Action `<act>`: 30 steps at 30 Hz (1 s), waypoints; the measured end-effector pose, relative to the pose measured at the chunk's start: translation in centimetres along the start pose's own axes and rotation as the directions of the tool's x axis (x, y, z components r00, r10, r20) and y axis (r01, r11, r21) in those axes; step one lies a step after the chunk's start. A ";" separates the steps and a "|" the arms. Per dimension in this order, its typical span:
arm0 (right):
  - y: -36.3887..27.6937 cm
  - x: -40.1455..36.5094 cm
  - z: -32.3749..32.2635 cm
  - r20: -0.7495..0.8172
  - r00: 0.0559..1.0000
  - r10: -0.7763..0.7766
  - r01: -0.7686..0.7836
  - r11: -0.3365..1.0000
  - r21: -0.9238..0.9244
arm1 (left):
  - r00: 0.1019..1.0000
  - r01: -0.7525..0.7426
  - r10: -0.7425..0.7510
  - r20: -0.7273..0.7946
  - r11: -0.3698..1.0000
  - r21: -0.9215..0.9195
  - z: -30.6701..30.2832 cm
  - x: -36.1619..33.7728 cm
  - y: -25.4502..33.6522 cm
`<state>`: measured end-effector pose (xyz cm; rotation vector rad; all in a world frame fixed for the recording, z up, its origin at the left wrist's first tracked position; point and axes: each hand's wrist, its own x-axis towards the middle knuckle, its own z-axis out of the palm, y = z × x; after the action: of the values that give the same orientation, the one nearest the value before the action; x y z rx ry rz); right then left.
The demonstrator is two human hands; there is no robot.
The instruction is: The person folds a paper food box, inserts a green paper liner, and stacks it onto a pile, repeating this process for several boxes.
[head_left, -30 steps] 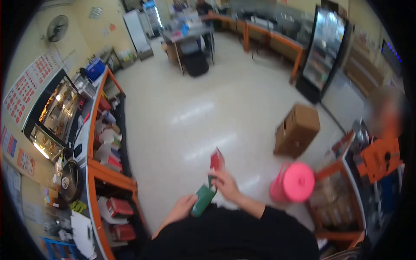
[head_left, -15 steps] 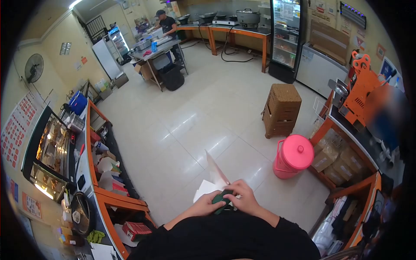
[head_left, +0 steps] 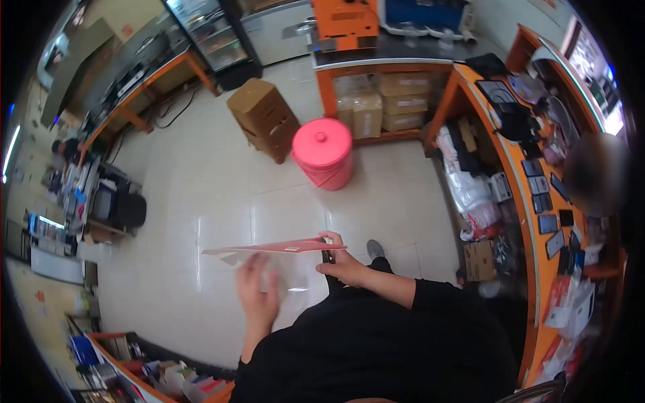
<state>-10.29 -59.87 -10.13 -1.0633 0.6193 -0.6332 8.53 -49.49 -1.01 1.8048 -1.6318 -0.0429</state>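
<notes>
Seen nearly edge-on, a thin red and white card sheet [head_left: 285, 248] stretches out to the left from my right hand [head_left: 346, 265]. My right hand is closed on its right end, fingers on the far side and thumb on the near side. A small dark object [head_left: 327, 256] shows between that thumb and fingers; I cannot tell what it is. My left hand [head_left: 259, 292] is blurred, with its thumb and fingers apart and raised close under the left part of the sheet.
A pink lidded bucket [head_left: 322, 151] stands on the tiled floor ahead, beside a brown woven stool stack [head_left: 262, 117]. On the right, an orange-edged counter [head_left: 521, 164] carries several phones. Cartons [head_left: 403, 101] fill a shelf ahead. Far left, a person [head_left: 67, 149] is by a table.
My view has swung to the right. Both hands were together at the papers and a dark green object; now the left hand is apart, and the right hand holds the card sheet turned edge-on.
</notes>
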 end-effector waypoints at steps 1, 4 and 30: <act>-1.3 -0.3 -1.0 -0.025 1.000 -0.008 0.008 0.999 0.034 | 0.992 0.019 -0.009 -0.126 0.997 0.080 0.0 1.4 0.3; -5.4 -0.9 -6.2 0.047 0.999 -0.006 0.009 0.998 -0.059 | 0.974 0.054 0.029 -0.223 0.933 0.356 2.3 5.6 1.9; -13.8 -4.9 -39.5 -0.462 0.868 -0.183 0.231 0.972 0.049 | 0.894 0.260 -0.153 0.422 0.943 -0.210 32.5 23.6 18.4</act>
<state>-44.57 -84.39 -10.74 -0.8919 0.8742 -1.1123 -17.41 -84.82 -6.72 1.8331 -1.5977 -0.7387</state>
